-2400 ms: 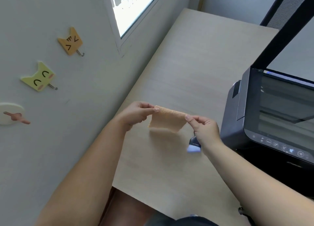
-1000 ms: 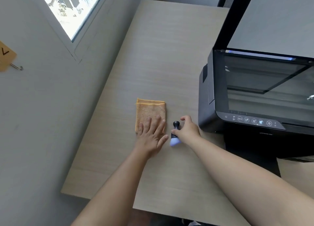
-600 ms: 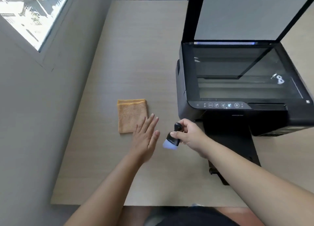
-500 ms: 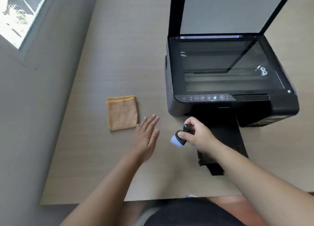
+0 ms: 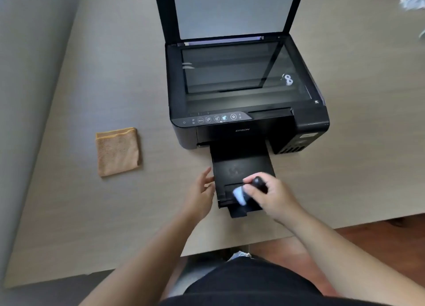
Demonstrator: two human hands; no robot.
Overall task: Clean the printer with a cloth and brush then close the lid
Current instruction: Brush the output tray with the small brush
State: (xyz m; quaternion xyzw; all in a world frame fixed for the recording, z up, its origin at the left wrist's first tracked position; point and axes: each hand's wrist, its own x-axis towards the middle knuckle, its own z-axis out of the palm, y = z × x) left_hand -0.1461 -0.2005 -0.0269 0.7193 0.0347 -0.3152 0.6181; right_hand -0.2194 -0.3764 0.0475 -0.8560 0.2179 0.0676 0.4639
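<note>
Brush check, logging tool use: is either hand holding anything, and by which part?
The right hand grips the brush by its black knob handle; the left hand holds nothing.

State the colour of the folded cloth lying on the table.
The cloth is orange-tan with a brighter orange hem, seen in the head view.

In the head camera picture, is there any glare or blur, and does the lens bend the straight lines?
Head view: the scanner glass mirrors the raised lid and shows small bright glints at its right side; the right hand and the brush it holds are a little motion-blurred, and so is the top right corner; the table edges splay outward, a wide-angle effect.
</note>
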